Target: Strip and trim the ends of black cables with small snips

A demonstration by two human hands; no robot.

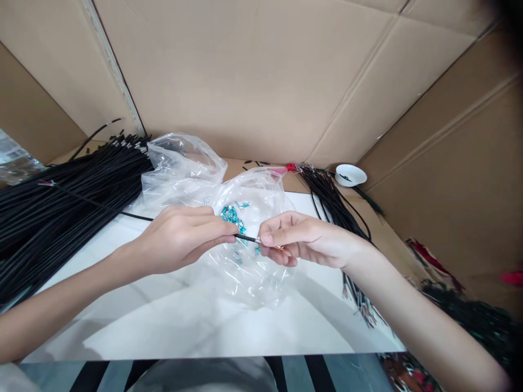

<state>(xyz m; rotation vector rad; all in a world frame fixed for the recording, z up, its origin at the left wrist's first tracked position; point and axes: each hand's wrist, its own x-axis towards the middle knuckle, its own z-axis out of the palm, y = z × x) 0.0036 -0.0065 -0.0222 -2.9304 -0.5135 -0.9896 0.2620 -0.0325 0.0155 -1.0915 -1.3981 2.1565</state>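
Black cable (247,238) bridges left hand (182,239) and right hand (304,239), fingers (272,238) pinched.

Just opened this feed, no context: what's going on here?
The camera wearer's left hand grips a black cable, and the right hand pinches it by a silvery section. Below is a clear plastic bag with small teal pieces. A large cable bundle lies left, a smaller bundle right.

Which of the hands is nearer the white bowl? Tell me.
Right. The right hand is apart from the white bowl, below and to its left in the picture; the left hand, also lower, is farther left.
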